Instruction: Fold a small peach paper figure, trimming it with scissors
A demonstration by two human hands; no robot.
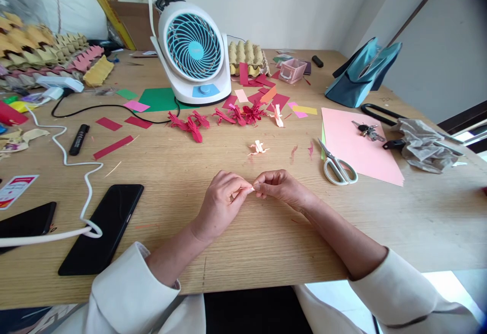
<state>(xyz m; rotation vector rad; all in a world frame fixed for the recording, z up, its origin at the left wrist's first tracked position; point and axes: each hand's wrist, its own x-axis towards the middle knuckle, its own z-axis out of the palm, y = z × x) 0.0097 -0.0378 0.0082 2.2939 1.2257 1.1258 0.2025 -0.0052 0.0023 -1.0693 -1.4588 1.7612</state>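
My left hand (224, 199) and my right hand (279, 187) meet over the middle of the table, fingertips pinched together. Between them shows a tiny pale piece, likely paper (251, 189); most of it is hidden by my fingers. Just beyond lies a pale pink cut-paper figure (258, 147) with thin limbs. Farther back, red crumpled paper figures (192, 125) sit in a row, with another pale paper figure (278, 116) at its right end. Scissors (337, 165) with white handles rest to the right, their blades against pink paper sheets (365, 146).
A white fan (196, 50) stands at the back, its black cord (114, 106) running left. Black phones (102, 230) and a white cable (89, 192) lie at left, near a marker (79, 139). Keys (368, 130), a blue bag (359, 78) and egg cartons (249, 58) are farther off.
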